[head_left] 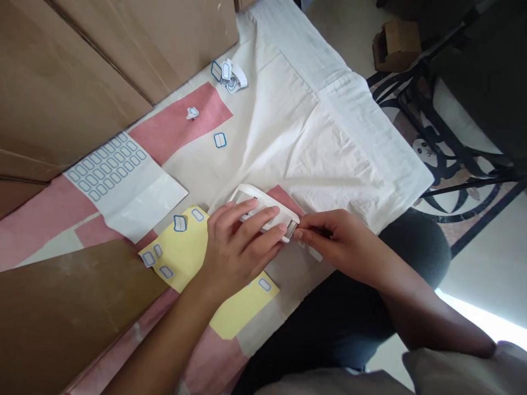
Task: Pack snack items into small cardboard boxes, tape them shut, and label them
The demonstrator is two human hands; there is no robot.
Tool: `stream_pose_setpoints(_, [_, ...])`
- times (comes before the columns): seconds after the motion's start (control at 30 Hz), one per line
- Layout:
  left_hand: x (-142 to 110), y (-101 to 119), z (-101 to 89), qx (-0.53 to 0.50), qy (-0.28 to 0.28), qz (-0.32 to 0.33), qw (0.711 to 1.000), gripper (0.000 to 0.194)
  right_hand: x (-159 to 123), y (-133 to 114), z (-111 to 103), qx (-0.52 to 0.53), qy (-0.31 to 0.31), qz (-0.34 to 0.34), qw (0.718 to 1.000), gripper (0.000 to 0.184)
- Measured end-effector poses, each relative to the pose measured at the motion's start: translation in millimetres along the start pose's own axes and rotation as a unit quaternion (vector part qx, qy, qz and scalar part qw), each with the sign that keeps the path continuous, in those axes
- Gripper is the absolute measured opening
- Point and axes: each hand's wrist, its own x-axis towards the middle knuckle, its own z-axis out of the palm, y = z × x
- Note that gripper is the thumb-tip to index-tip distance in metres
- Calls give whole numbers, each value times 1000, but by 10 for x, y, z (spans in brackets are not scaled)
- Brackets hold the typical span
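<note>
A flat white plastic frame (252, 194) lies on the white cloth (313, 137). My left hand (236, 241) rests on top of it with fingers stretched out flat, pressing it down. My right hand (333, 241) pinches at the frame's right corner, fingertips closed on a small grey piece (291, 229) that I cannot name. Under my left wrist lies a yellow paper sheet (185, 252) carrying a few blue-bordered label stickers (180, 223).
A white sheet of blue-bordered labels (107, 167) lies to the left. Loose and crumpled stickers (229, 74) sit further back. Brown cardboard panels (82, 60) stand along the left and another lies at the lower left (61, 312). A small cardboard box (395, 44) sits on the floor.
</note>
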Motion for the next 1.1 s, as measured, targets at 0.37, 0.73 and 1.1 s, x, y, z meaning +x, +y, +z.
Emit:
stream_pose_setpoints(0.37, [20, 11, -4, 6, -2, -3, 1000, 41, 17, -1, -13, 6, -9, 6, 1000, 22])
stream_pose_setpoints(0.73, [7, 8, -8, -2, -2, 1, 1000, 41, -17, 3, -14, 17, -25, 31, 999, 21])
stream_pose_setpoints(1.1, [-2, 35, -24, -6, -6, -13, 1000, 38, -4, 23, -38, 3, -20, 42, 999, 21])
